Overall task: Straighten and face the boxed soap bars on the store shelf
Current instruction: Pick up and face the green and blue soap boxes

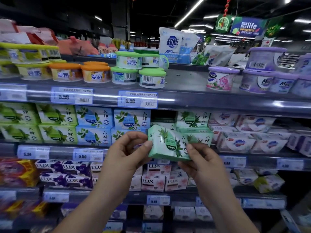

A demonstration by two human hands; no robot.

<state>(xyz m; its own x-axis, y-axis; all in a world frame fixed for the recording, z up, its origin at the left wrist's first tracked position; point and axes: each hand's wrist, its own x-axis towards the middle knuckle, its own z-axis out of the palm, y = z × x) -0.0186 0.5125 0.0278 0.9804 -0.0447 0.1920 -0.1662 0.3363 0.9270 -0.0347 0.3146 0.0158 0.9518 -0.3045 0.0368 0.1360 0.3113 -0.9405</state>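
Both hands, left hand (129, 148) and right hand (200, 158), pinch a tilted mint-green cardboard soap box (168, 145) before the grey metal shelf's (185, 101) gap, probably to turn its label forward.

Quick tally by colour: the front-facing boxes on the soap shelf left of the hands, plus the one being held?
Lime green boxes: 4
Blue boxes: 4
Mint green box, held between left hand and right hand: 1
Total: 9
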